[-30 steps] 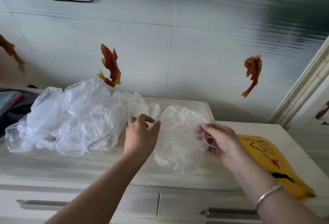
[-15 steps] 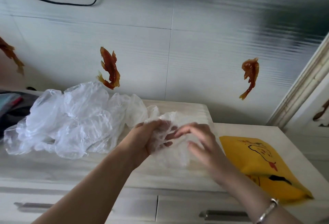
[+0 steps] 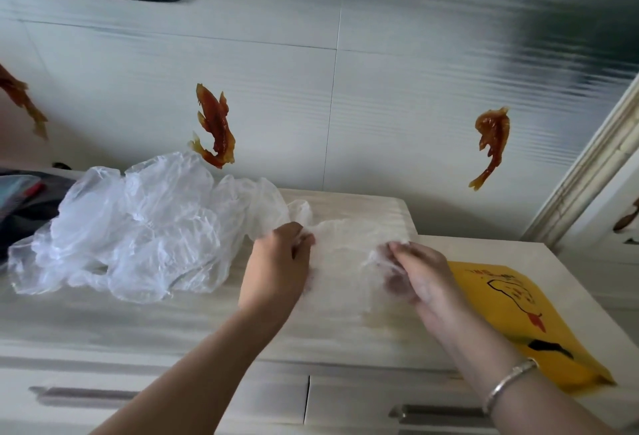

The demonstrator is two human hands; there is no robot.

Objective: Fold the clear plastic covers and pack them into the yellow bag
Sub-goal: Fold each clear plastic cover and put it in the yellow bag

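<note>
One clear plastic cover (image 3: 345,248) is stretched between my two hands above the pale cabinet top (image 3: 173,324). My left hand (image 3: 280,265) pinches its left edge with curled fingers. My right hand (image 3: 411,272) grips its right edge, and thin plastic is bunched over the fingers. The motion blurs the cover, so I cannot make out its folds. A heap of several crumpled clear covers (image 3: 138,227) lies to the left of my left hand. The yellow bag (image 3: 515,317) lies flat at the right, partly under my right forearm.
A dark bundle of fabric (image 3: 24,199) sits at the far left behind the heap. The tiled wall with orange fish stickers (image 3: 214,127) rises behind the cabinet. Drawer handles (image 3: 79,395) run along the front below. A white door frame (image 3: 587,172) stands at the right.
My hands came together over the cover half a second ago and have now pulled apart, drawing the cover out sideways between them. The heap and the yellow bag have stayed in place.
</note>
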